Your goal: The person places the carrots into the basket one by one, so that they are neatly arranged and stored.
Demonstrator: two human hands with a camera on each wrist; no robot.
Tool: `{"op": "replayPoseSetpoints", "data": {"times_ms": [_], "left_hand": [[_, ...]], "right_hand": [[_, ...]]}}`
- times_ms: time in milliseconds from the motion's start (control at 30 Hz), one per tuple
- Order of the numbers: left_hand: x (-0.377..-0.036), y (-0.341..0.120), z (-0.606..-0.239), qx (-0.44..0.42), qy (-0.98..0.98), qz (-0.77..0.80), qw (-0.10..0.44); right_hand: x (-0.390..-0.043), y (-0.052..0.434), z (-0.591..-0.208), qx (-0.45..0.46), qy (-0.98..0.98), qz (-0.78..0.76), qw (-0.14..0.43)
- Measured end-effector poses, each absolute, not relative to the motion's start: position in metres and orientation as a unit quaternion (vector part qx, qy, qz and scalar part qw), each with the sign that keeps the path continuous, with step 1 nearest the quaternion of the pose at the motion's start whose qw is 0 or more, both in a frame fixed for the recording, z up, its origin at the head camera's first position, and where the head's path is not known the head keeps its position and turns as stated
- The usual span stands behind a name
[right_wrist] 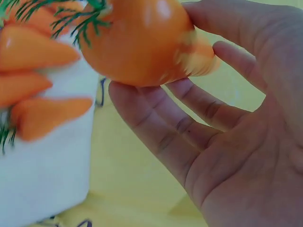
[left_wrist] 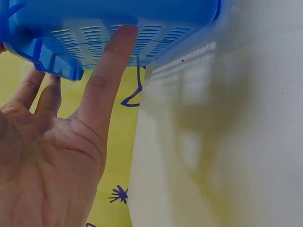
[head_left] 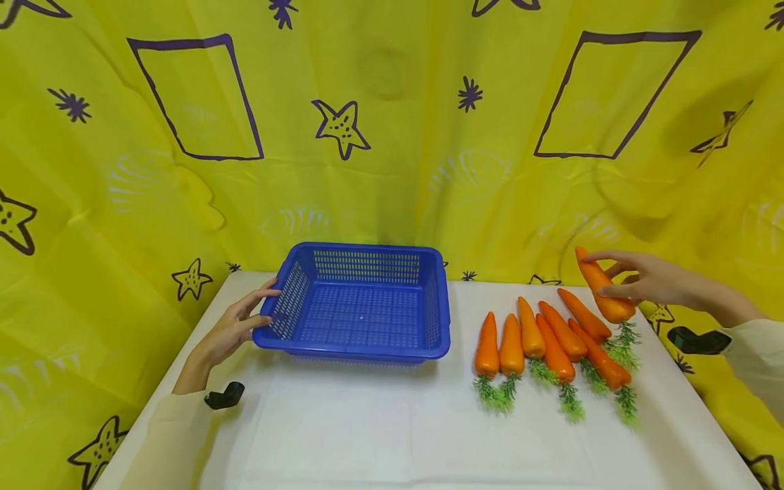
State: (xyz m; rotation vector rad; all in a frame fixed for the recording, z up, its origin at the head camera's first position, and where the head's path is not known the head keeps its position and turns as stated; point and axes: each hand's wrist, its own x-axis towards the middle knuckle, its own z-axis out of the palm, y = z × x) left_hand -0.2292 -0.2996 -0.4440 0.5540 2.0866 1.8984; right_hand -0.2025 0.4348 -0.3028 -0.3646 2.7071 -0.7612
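Note:
A blue plastic basket [head_left: 361, 354] with slotted walls sits on the white table, nothing in it. My left hand [head_left: 235, 323] rests at its left end, fingertips on the rim; in the left wrist view the thumb [left_wrist: 106, 75] lies straight against the basket. Over at the right, my right hand [head_left: 652, 278] pinches a carrot [head_left: 597, 279] between thumb and fingers, its narrow tip up and green leaves [head_left: 623, 340] hanging below. Fingertips press on its rounded body [right_wrist: 137, 42] in the right wrist view. Several more carrots [head_left: 554, 350] lie beneath and left of this hand.
The white tablecloth [head_left: 343, 429] covers the table in front of the basket. Behind it hangs a yellow curtain [head_left: 392, 190] with purple starfish drawings, close to the table's back edge.

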Motion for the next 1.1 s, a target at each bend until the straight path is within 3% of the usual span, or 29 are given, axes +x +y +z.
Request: {"op": "replayPoseSetpoints", "data": {"times_ms": [600, 1100], "left_hand": [[-0.230, -0.299, -0.446, 0.181, 0.718, 0.659, 0.135], [-0.231, -0.298, -0.445, 0.177, 0.724, 0.654, 0.128]], "right_hand": [[-0.250, 0.311, -0.278, -0.183, 0.921, -0.299, 0.171], [-0.308, 0.172, -0.308, -0.252, 0.865, -0.373, 0.221]]}}
